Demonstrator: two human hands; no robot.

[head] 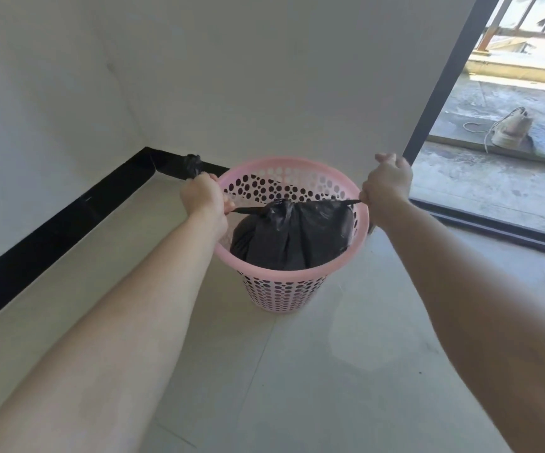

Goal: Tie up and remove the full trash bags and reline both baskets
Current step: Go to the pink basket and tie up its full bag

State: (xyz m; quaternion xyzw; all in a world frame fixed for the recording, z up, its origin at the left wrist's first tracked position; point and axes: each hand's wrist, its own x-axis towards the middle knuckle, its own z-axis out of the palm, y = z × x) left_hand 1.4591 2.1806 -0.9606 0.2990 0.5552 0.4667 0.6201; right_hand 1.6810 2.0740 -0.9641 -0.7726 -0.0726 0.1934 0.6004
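Observation:
A pink perforated basket stands on the floor near the wall corner. Inside it sits a full black trash bag, gathered at the top into a knot. Two black ends stretch sideways from the knot, pulled taut over the rim. My left hand is closed on the left end, and the tip of that end sticks out above my fist. At the basket's right rim my right hand is closed on the right end.
White walls meet in a corner behind the basket, with a black baseboard along the left. A dark door frame and floor track lie to the right. Outside, a worn shoe lies on concrete. The floor is pale tile.

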